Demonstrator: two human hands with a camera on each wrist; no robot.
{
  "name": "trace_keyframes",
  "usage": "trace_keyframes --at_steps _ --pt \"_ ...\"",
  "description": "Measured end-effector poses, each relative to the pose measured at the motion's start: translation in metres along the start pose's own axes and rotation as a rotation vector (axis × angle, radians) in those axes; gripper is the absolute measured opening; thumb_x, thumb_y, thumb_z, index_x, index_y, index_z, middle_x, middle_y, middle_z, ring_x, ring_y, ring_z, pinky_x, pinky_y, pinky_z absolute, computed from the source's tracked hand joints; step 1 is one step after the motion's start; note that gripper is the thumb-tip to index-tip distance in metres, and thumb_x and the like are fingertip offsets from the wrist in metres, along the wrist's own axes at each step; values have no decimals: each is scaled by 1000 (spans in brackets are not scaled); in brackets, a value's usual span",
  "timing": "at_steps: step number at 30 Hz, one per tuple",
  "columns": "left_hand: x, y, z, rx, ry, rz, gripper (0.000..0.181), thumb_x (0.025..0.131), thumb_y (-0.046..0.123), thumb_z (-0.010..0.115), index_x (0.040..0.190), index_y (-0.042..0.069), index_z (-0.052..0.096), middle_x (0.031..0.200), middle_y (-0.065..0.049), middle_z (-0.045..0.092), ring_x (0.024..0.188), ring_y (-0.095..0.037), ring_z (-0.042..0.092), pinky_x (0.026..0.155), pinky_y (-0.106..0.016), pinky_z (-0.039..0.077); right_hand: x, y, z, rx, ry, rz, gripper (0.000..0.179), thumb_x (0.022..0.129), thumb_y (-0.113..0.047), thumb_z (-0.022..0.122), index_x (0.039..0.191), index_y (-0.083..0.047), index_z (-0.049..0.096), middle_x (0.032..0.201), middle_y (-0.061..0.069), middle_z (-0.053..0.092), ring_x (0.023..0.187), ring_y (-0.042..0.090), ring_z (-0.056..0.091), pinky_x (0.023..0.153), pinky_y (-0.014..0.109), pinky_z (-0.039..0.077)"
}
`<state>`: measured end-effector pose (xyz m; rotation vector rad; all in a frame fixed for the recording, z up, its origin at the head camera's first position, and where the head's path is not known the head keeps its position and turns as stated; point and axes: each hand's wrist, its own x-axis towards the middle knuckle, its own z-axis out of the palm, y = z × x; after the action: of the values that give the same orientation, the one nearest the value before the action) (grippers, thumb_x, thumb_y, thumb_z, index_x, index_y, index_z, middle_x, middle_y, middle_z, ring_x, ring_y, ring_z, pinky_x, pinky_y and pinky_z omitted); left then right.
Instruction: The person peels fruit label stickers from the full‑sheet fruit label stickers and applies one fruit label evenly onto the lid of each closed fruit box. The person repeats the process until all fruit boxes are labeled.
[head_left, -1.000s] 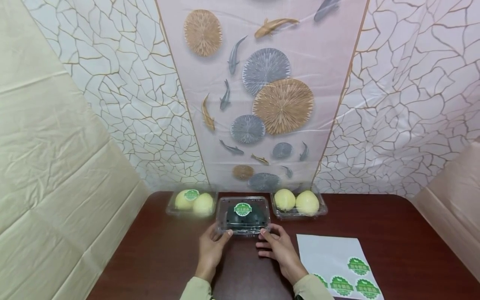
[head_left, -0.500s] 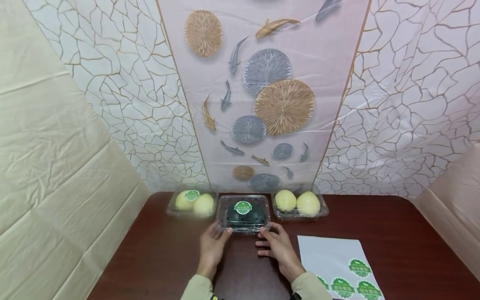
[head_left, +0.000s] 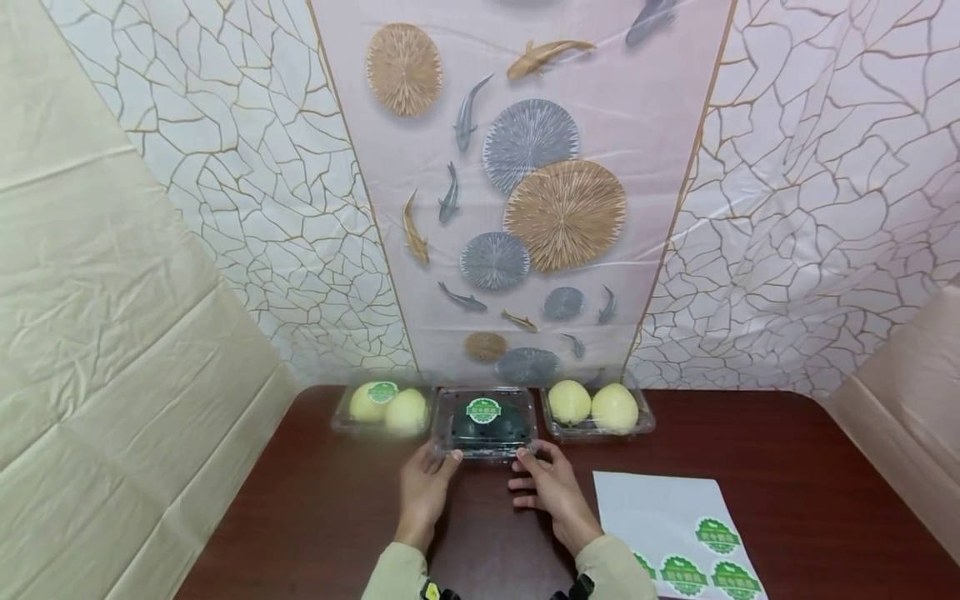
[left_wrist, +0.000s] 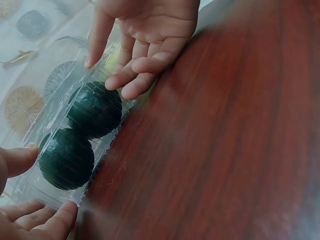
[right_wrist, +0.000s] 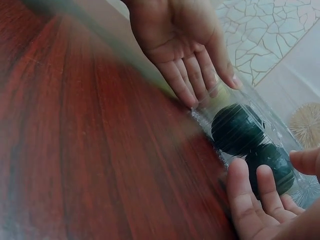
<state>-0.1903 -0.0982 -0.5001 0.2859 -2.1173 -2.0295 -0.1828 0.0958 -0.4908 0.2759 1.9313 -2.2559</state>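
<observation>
A clear plastic clamshell box (head_left: 484,443) lies at the back middle of the table. Through its walls show two round, dark green fruits (left_wrist: 66,159), and a round green label (head_left: 483,410) is stuck on its lid. My left hand (head_left: 425,493) grips the box's near left corner, thumb on the lid edge and fingers at the side. At the near right corner my right hand (head_left: 552,493) holds it likewise, its thumb on the edge and its lower fingers spread apart from the box. Both wrist views show the thumbs high and the fingers low on the box.
Left of the held box stands a clear box (head_left: 341,421) with two pale yellow fruits and a label. Another clear box (head_left: 645,423) with two yellow fruits, no label seen, stands right. A white sheet (head_left: 637,508) bearing several green labels lies front right. A patterned cloth (head_left: 480,192) hangs behind.
Both hands have slid the box with the dark green fruits a little farther back, towards the hanging cloth. Their hold looks the same, and the side boxes have stayed put.
</observation>
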Motion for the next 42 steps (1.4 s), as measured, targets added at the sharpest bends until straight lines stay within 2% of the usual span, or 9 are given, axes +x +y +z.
trace_keyframes --at_steps 6,13,16,19,22,29,33,37,42 --pt "4 -2 2 32 25 -33 66 90 20 75 142 -8 46 144 -33 45 130 -46 49 105 -53 43 5 1 3 7 6 8 61 101 -32 59 147 -3 31 110 20 66 82 29 71 62 41 60" --pt "8 -3 5 16 34 -43 65 92 19 73 143 -8 45 143 -31 46 131 -44 48 106 -52 44 10 1 5 9 27 8 59 101 -34 59 146 -5 33 110 20 67 82 29 71 60 39 59" --pt "11 -2 6 13 31 -54 64 92 21 72 143 -8 45 140 -31 50 125 -42 54 100 -49 49 12 1 7 10 37 9 58 101 -35 59 144 -7 34 110 20 68 80 28 71 58 38 59" --pt "13 -1 6 20 30 -62 64 92 22 72 142 -8 46 134 -30 56 111 -34 64 86 -41 56 14 1 8 10 45 11 58 101 -37 58 144 -8 34 109 20 68 77 26 71 56 38 59" --pt "16 1 7 35 32 -62 64 91 23 73 141 -8 48 133 -28 57 101 -28 66 76 -37 56 16 2 9 15 55 15 59 101 -37 57 146 -8 31 107 18 68 75 24 71 55 38 58" --pt "21 2 12 56 57 -65 61 90 22 74 139 -7 51 139 -26 54 102 -29 66 67 -34 56 19 1 12 23 81 26 58 102 -38 56 146 -9 31 105 17 69 72 23 71 52 34 57" --pt "25 3 15 82 56 -65 60 91 23 74 139 -5 53 137 -25 56 80 -23 65 56 -29 51 20 0 12 24 93 31 59 102 -39 54 147 -9 30 105 16 69 71 22 71 50 33 56" --pt "27 4 16 100 36 -62 59 92 24 72 139 -5 53 136 -25 57 59 -18 54 48 -26 47 22 -2 14 21 98 29 60 103 -40 52 148 -10 28 104 16 69 70 23 70 49 34 56" --pt "30 4 17 150 43 -55 58 92 25 71 138 -4 54 135 -24 58 49 -13 47 45 -27 46 25 -3 14 14 80 24 61 103 -41 51 149 -10 26 104 16 68 72 26 71 51 37 57"
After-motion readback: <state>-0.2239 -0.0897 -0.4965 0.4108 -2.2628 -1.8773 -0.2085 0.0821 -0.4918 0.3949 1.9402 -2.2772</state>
